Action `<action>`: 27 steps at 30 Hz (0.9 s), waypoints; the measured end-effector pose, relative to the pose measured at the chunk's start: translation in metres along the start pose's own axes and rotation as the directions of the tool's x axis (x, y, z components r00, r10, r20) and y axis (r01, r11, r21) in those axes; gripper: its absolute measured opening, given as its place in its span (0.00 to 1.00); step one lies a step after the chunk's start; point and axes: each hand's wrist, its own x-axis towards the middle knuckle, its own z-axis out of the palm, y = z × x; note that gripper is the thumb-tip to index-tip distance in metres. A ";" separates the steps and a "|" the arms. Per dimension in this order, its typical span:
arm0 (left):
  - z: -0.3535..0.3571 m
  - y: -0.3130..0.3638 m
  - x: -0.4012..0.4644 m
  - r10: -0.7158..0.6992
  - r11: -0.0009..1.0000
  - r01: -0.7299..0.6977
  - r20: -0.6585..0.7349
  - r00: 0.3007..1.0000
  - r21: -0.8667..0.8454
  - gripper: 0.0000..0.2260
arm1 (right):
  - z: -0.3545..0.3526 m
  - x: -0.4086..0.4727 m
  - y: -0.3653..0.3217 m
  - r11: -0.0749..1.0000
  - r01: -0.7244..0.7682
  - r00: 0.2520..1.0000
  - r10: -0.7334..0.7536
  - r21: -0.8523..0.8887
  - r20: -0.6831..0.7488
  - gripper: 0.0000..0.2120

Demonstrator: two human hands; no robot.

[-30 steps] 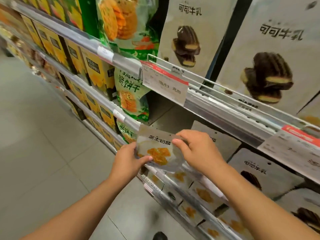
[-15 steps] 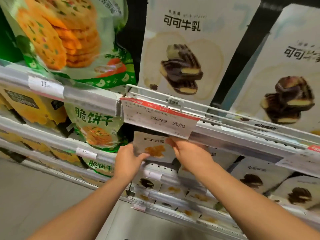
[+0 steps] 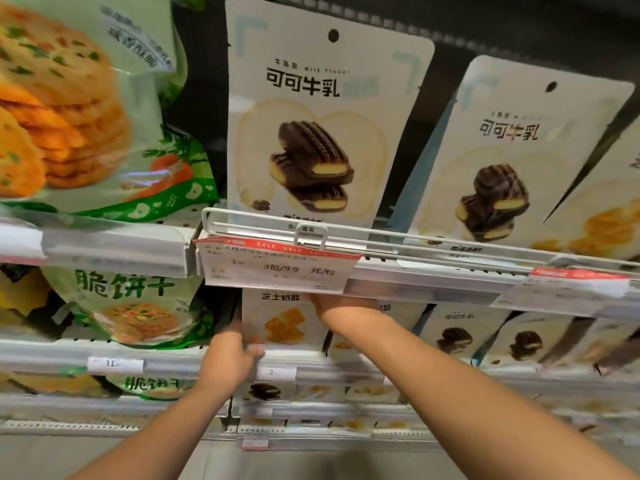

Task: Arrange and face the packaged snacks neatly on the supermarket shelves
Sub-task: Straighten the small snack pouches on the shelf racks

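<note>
While standing upright on the second shelf (image 3: 173,355), just under the sale tag (image 3: 277,268): cheese snack pack (image 3: 282,323). Gripped at seven o'clock by left hand (image 3: 232,358), thumb curled onto its lower edge. At one o'clock, right hand (image 3: 341,304) on the top corner; fingers hidden behind the tag, grip cannot be told. Cocoa packs (image 3: 457,336) at three o'clock.

The cheese snack pouch (image 3: 282,322) stands on the middle shelf (image 3: 52,351), between the left hand (image 3: 230,358) at its lower left corner and the right hand (image 3: 341,301) at its upper right edge. Directly above both hands hangs the sale price tag (image 3: 277,268), clipped to the wire rail (image 3: 381,233). A cocoa milk pouch (image 3: 322,133) stands behind that rail. Left of the left hand sits a cracker bag (image 3: 135,306). Right of the right hand, further cocoa milk pouches (image 3: 457,336) stand in a row.
</note>
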 end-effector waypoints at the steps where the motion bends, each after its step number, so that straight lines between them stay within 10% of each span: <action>1: 0.000 -0.001 -0.001 0.017 1.000 -0.017 -0.006 1.000 0.002 0.15 | 0.001 -0.001 -0.002 0.998 0.034 0.996 -0.030 0.047 -0.086 0.21; 16: -0.011 0.006 -0.006 0.006 1.000 -0.007 0.035 0.999 0.018 0.13 | 0.002 -0.010 -0.005 0.986 0.095 0.948 -0.132 -0.138 -0.291 0.11; 19: -0.016 0.007 -0.013 0.033 0.997 -0.033 0.006 0.999 -0.069 0.22 | -0.002 -0.033 -0.007 0.902 0.128 0.935 -0.249 -0.413 -0.252 0.15; 23: -0.016 -0.010 -0.048 0.192 0.968 -0.215 -0.174 0.966 -0.126 0.22 | 0.005 -0.083 0.031 0.828 0.323 0.746 -0.521 -0.458 -0.415 0.06; 27: 0.007 0.003 -0.084 0.318 0.932 -0.320 -0.041 0.947 -0.168 0.05 | 0.020 -0.145 0.120 0.914 0.362 0.611 -0.382 -0.184 -0.693 0.14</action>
